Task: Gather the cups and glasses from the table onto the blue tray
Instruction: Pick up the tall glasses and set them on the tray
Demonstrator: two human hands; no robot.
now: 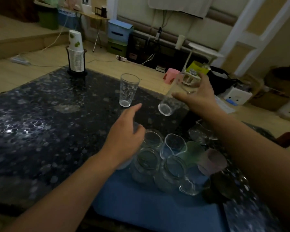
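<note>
A blue tray (141, 203) lies at the near edge of the dark speckled table (40, 123) and carries several clear glasses (147, 163), a green cup (193, 151) and a pink cup (213, 160). My right hand (199, 96) grips a tall clear glass (170, 99), tilted and lifted above the table beyond the tray. A second tall patterned glass (128, 90) stands upright on the table to its left. My left hand (126, 138) hovers with relaxed fingers over the tray's far left corner, index finger pointing toward the standing glass.
A stack of paper cups (76, 52) in a black wire holder stands at the table's far edge. Another clear glass (201, 133) sits beside the tray on the right. A dark object (224, 186) lies at the tray's right side. Boxes, a pink stool and cables fill the floor beyond.
</note>
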